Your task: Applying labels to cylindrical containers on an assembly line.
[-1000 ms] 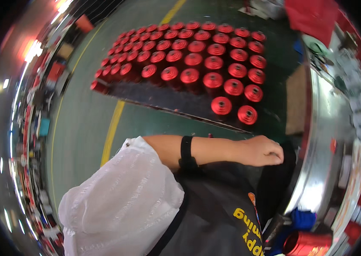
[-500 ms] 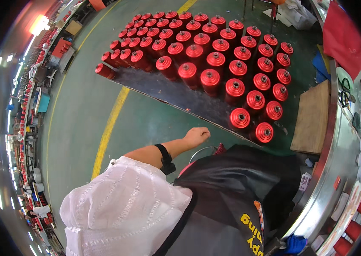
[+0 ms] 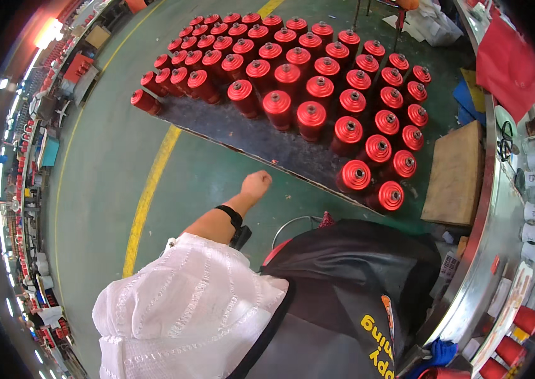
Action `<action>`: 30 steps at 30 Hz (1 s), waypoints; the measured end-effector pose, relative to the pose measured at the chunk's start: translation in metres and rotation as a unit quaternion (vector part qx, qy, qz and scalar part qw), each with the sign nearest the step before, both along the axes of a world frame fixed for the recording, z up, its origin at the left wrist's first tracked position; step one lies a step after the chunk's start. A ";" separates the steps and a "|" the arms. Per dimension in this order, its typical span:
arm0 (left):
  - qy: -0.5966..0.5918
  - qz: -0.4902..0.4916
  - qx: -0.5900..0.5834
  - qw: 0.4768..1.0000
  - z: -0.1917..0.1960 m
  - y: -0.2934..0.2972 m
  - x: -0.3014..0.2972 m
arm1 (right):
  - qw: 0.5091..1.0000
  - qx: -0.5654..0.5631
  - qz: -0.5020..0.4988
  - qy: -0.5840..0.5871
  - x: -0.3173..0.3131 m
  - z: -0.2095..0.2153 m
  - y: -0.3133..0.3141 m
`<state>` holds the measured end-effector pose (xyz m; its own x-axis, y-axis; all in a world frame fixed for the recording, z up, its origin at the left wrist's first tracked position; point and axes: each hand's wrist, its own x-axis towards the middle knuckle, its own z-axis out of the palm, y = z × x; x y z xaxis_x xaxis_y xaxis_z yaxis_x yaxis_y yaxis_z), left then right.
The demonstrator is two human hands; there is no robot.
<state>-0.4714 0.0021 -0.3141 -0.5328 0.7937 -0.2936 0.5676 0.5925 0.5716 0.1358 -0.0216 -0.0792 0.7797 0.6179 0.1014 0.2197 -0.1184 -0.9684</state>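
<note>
Dozens of red cylinders stand upright in slanting rows on a dark pallet laid over the green floor; a yellow line runs under the pallet's near edge. Only one hand shows — the left hand, stretched forward on a bare forearm with a black wristband above the white sleeve; its fingers are curled into a loose fist and grip nothing; it hangs over the floor just short of the pallet's near edge, near the front row of cylinders but apart from them. The right hand is out of sight, so whether it is open or closed cannot be told.

Nearest the fist stand the front cylinders, each with a round cap and a small centre boss; a black apron fills the lower middle, and beside it the rim of a metal stool peeps out. To the right a wooden board lies flat on the floor by a curved steel bench with white and red parts along it.

As a judgement — to take a cylinder cleanly the hand would want to open before it arrives, come down over the cap of a front-row piece and close round the body; lifting straight up would spare the close neighbours a knock, since the rows stand nearly touching.
</note>
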 end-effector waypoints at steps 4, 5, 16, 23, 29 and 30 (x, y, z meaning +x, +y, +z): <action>0.028 0.065 0.042 0.997 0.000 0.001 -0.040 | 1.000 0.004 0.014 -0.006 -0.008 0.001 0.003; 0.041 0.090 0.047 0.994 -0.002 0.000 -0.052 | 1.000 0.006 0.018 -0.005 -0.010 0.001 0.005; 0.126 0.231 0.124 0.957 0.019 0.030 -0.160 | 0.999 0.028 0.019 -0.021 -0.034 0.004 0.010; 0.123 0.257 0.151 0.946 0.006 0.035 -0.207 | 0.999 0.035 0.019 -0.034 -0.048 0.009 0.016; 0.224 0.259 0.244 0.907 0.009 0.051 -0.292 | 0.998 0.045 0.002 -0.041 -0.051 0.017 0.011; 0.239 0.244 0.246 0.907 0.017 0.057 -0.312 | 0.998 0.045 -0.003 -0.040 -0.051 0.019 0.009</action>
